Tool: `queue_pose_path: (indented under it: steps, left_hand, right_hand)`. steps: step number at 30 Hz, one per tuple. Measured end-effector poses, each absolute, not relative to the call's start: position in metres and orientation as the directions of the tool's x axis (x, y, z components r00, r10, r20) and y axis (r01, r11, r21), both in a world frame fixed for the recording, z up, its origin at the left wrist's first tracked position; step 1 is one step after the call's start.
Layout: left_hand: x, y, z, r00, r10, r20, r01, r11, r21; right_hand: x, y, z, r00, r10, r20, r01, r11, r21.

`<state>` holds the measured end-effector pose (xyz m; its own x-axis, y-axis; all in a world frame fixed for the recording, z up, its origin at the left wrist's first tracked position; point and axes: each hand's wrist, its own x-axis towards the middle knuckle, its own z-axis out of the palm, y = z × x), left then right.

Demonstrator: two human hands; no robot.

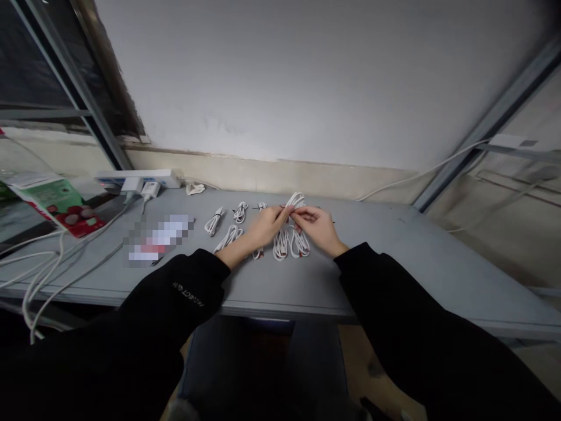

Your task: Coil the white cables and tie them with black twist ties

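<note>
A coiled white cable (295,199) is held up over the grey table between my hands. My left hand (268,224) has its fingers closed around the coil from the left. From the right, my right hand (319,227) pinches at the same spot, its fingertips touching the left ones; a thin dark tie seems to be there, though too small to make out. Just below lie two coiled cables with reddish ends, one on the left (281,244) and one on the right (300,242). Other bundles, such as a tied cable (214,221), lie left of my hands, some partly covered by my left forearm.
A white power strip (158,178) with plugged-in chargers stands at the back left. Near it are a green and red package (65,204), loose white cables (48,275) and a blurred-out item (160,240). The wall (307,88) rises behind the table (394,263); metal posts stand at both sides.
</note>
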<state>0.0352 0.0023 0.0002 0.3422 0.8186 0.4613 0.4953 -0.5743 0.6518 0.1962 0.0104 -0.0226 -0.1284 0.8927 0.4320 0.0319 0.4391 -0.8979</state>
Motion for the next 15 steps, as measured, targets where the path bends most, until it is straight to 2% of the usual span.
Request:
queue_pose_path:
  steps: [3,7,10,15]
  left_hand:
    - [0.033,-0.001,0.002,0.342,0.803,0.488,0.595,-0.587,0.549]
    - [0.031,-0.002,0.003,0.371,0.765,0.527,0.63,-0.624,0.462]
    - [0.03,-0.001,0.0,0.388,0.742,0.547,0.639,-0.644,0.42]
    - [0.03,0.0,-0.004,0.386,0.709,0.59,0.612,-0.675,0.412]
  right_hand:
    - [0.196,0.005,-0.015,-0.221,0.908,0.356,-0.064,0.351,-0.934]
    - [0.197,0.001,-0.007,-0.298,0.911,0.287,-0.244,0.218,-0.945]
    - [0.196,0.0,-0.005,-0.333,0.911,0.241,-0.246,0.163,-0.955]
    - [0.194,-0.003,-0.006,-0.344,0.913,0.217,-0.191,0.159,-0.969]
